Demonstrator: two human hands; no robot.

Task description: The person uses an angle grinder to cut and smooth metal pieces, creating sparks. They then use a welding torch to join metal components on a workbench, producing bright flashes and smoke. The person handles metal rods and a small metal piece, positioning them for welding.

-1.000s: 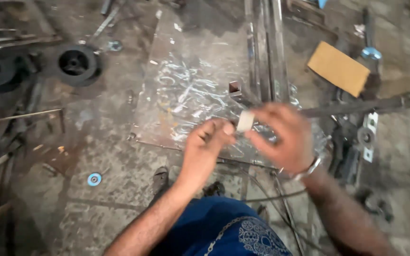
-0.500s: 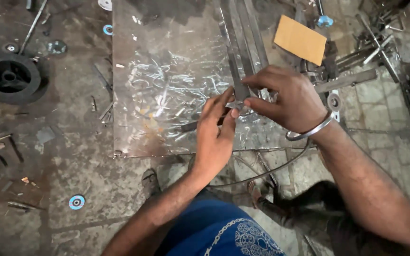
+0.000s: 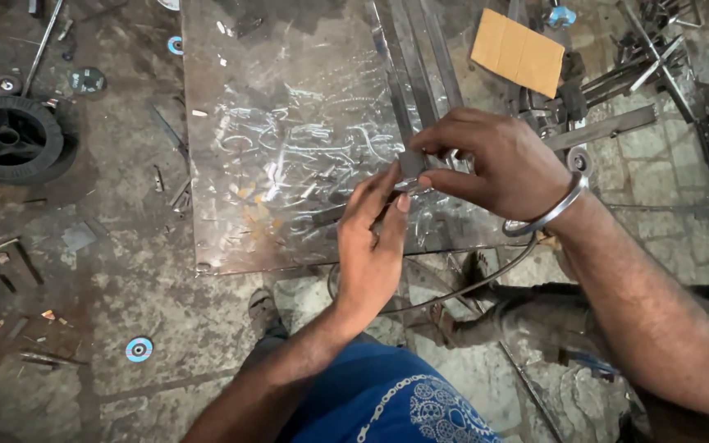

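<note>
Both my hands meet above a scratched steel sheet (image 3: 289,148) lying on the floor. My right hand (image 3: 494,164), with a metal bangle on its wrist, pinches a small grey metal piece (image 3: 410,164) between thumb and fingers. My left hand (image 3: 375,238) reaches up from below, its fingertips touching the underside of the same piece. Long steel bars (image 3: 420,57) lie on the sheet just behind my hands.
A black wire spool (image 3: 10,139) sits at the far left. A cardboard piece (image 3: 519,51) lies at the upper right beside scattered metal rods (image 3: 666,57). A blue grinding disc (image 3: 139,349) and scraps lie on the stone floor. A cable (image 3: 453,291) loops under my right wrist.
The view has tilted down and right, so the sheet now fills more of the frame. My hands have stayed together on the small piece, moving over the sheet's near right part.
</note>
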